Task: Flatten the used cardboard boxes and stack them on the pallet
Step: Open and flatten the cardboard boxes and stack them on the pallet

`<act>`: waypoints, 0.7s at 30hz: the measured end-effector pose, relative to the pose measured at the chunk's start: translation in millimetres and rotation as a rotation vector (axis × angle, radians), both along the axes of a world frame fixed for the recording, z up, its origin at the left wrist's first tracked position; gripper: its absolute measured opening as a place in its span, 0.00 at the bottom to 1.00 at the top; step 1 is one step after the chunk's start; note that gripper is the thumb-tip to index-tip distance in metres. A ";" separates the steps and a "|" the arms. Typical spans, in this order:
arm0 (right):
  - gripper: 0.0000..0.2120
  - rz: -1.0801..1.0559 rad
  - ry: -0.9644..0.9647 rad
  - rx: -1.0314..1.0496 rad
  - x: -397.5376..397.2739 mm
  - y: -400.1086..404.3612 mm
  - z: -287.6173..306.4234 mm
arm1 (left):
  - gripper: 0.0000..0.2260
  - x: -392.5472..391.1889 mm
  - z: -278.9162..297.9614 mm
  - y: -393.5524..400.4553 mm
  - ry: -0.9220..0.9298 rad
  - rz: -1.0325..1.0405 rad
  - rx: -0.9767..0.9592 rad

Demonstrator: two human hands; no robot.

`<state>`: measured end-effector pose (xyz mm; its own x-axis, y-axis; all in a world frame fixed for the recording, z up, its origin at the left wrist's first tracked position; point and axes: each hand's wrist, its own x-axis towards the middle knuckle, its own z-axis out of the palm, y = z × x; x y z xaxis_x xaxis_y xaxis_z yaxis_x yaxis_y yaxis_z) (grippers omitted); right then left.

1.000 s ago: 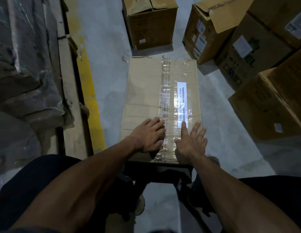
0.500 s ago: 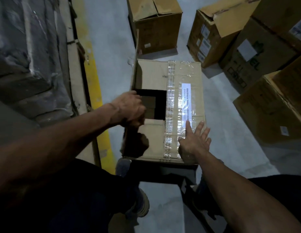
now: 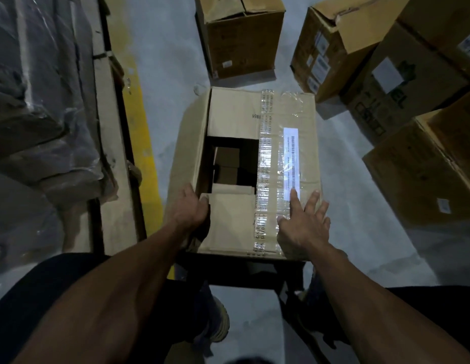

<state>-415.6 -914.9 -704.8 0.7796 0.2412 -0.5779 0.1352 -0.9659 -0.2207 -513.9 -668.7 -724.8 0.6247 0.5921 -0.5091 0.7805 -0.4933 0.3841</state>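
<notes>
Since a second ago, left long flap of the taped brown cardboard box (image 3: 254, 164) swung outward, gripped now by the left hand (image 3: 190, 211), right hand (image 3: 304, 222) spread flat alongside on the taped flap; flattening barely begun.

Beyond the fingers (image 3: 294, 198), "1851" marks the box flap (image 3: 233, 114); "EL" shows on a stacked carton (image 3: 402, 82).

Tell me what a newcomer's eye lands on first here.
The brown taped cardboard box at centre, its left top flap folded back over a dark opening. The left hand grips its near left edge; the right hand lies flat by the white barcode label. A yellow floor stripe runs left.
</notes>
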 end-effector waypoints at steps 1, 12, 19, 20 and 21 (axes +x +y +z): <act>0.38 0.001 -0.009 0.004 0.3 -0.9 -0.1 | 0.24 -0.5 -7.5 -1.8 -0.044 0.060 -0.011; 0.40 0.045 -0.061 0.114 40.2 24.1 10.1 | 0.20 27.7 -25.0 32.2 -0.186 0.280 0.101; 0.31 0.646 -0.348 0.164 50.4 70.3 1.6 | 0.24 28.8 -33.8 44.1 -0.163 0.281 0.073; 0.30 0.783 -0.356 0.221 51.2 78.9 0.2 | 0.23 29.2 -34.5 42.7 -0.174 0.284 0.067; 0.28 0.914 -0.362 0.250 52.9 88.1 -3.0 | 0.23 29.0 -35.3 42.8 -0.176 0.287 0.064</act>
<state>-362.7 -826.8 -707.8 0.3538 0.9148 -0.1950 0.8983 -0.3904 -0.2016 -484.9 -625.9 -760.2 0.5032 0.7834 -0.3648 0.8156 -0.2909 0.5003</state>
